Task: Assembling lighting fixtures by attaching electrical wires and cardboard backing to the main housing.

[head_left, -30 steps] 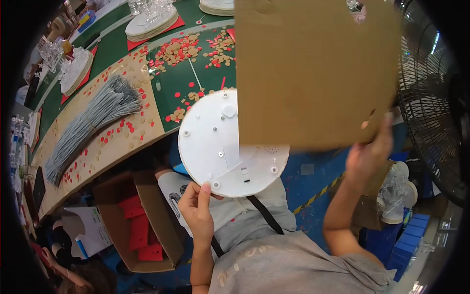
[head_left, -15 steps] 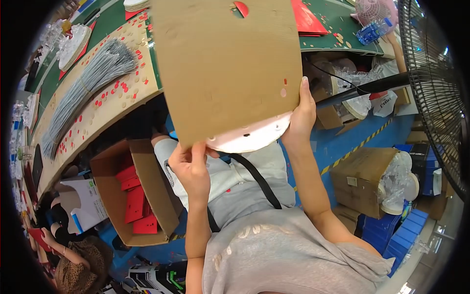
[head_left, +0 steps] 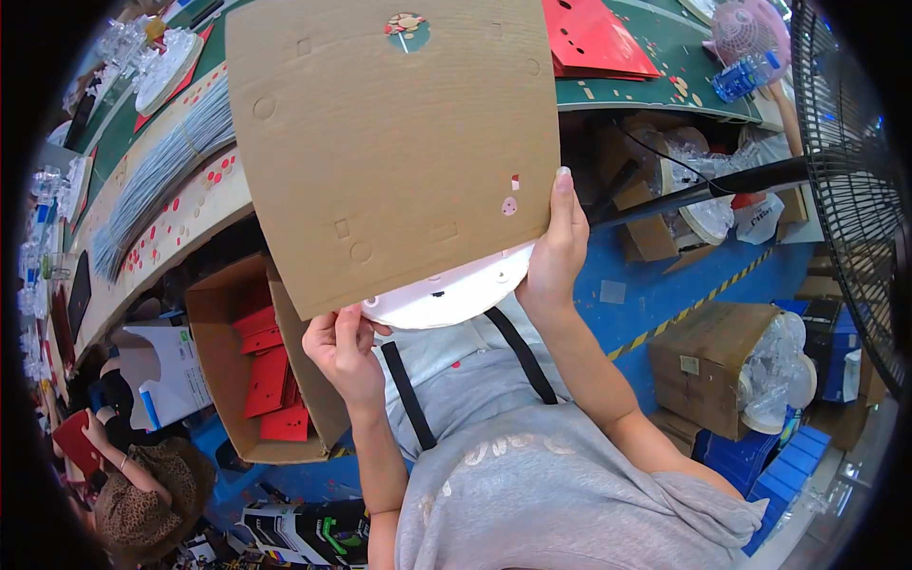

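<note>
"Fingers of the left hand [head_left: 347,356]: condition?"

"Closed at the lower left corner of the cardboard sheet [head_left: 399,142], thumb at its edge. Those of the right hand [head_left: 560,252] grip its right side, thumb pointing up along it; the remaining fingers there are largely hidden, so their exact hold cannot be confirmed."

"Position of the sheet?"

"Raised between the two hands, in front of the wearer, spanning from the left fingertips to the right thumb. The white disc [head_left: 446,309] sits beneath it, only its lower rim exposed between the hands."

"Count?"

"Sheet, one, with one large round cut-out near the top. Disc, one. Grey wire bundle [head_left: 166,180], one, at the left on the green-topped table [head_left: 608,93]. Open carton [head_left: 313,380], one, below the table on the left, holding red pieces [head_left: 269,380], several, overlapping. Blue-tinted bottle [head_left: 746,78], one, beside one pink fan [head_left: 746,36]. Black-caged fan [head_left: 845,218], one, at the far right."
</note>
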A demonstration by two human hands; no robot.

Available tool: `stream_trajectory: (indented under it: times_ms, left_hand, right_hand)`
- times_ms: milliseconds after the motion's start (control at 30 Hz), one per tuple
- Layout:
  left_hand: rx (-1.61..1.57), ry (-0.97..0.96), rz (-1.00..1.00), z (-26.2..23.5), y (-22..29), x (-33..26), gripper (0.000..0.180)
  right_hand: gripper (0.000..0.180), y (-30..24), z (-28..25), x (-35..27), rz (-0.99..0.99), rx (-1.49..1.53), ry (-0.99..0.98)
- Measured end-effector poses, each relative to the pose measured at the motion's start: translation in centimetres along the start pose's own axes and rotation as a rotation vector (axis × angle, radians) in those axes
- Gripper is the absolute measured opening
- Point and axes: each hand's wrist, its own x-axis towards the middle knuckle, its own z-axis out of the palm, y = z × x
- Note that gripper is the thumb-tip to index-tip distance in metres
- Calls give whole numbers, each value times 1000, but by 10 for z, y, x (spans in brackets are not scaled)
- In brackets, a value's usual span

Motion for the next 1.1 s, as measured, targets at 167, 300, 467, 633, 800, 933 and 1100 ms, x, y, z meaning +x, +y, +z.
stream_trajectory:
  times_ms: [167,300,467,633,800,933,1100]
  left_hand:
    - [-91,-33,-34,-3,-1,-5,20]
    - [-122,-150,-2,-6,-10,1,21]
    - [-20,80,31,6,-15,-6,42]
    - [-245,-143,-109,-15,-8,-4,40]
    - [-89,-174,-181,-15,9,2,22]
    - [-52,-179,-275,-15,19,4,16]
    - [-62,-147,-263,-12,18,1,16]
  right_hand:
    - [42,-19,-9,-2,-154,-315,49]
    - [41,-43,-28,-22,-84,-329,99]
    - [30,-36,-42,-39,88,-612,-12]
    - [26,-29,-23,-49,-56,-736,118]
    - [18,-28,-20,-58,-132,-812,103]
    - [25,-40,-12,-65,-42,-758,123]
    - [42,-43,-24,-62,-10,-753,56]
